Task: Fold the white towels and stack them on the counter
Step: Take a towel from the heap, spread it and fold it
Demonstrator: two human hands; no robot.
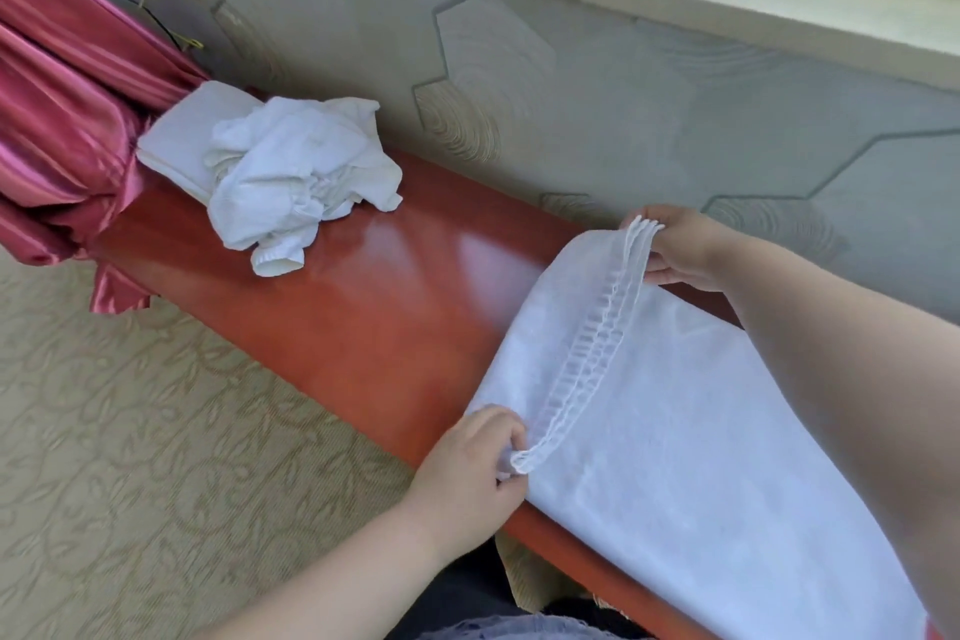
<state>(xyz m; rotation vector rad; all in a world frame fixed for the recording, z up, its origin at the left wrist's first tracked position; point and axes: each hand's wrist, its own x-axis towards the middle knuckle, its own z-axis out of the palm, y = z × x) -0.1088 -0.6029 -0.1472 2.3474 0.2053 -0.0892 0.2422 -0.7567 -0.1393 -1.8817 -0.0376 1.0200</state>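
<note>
A white towel (691, 437) lies spread on the glossy red-brown counter (395, 307) at the right. Its layered hemmed edge runs between my two hands. My left hand (467, 468) pinches the near corner of that edge at the counter's front. My right hand (680, 247) pinches the far corner close to the wall, lifted a little. At the counter's left end a crumpled white towel (296, 182) sits partly on top of a folded white towel (182, 140).
A pink satin curtain (57, 130) hangs at the far left, touching the counter's end. The grey hexagon-patterned wall (597, 83) runs behind the counter. Patterned beige carpet (156, 431) lies in front.
</note>
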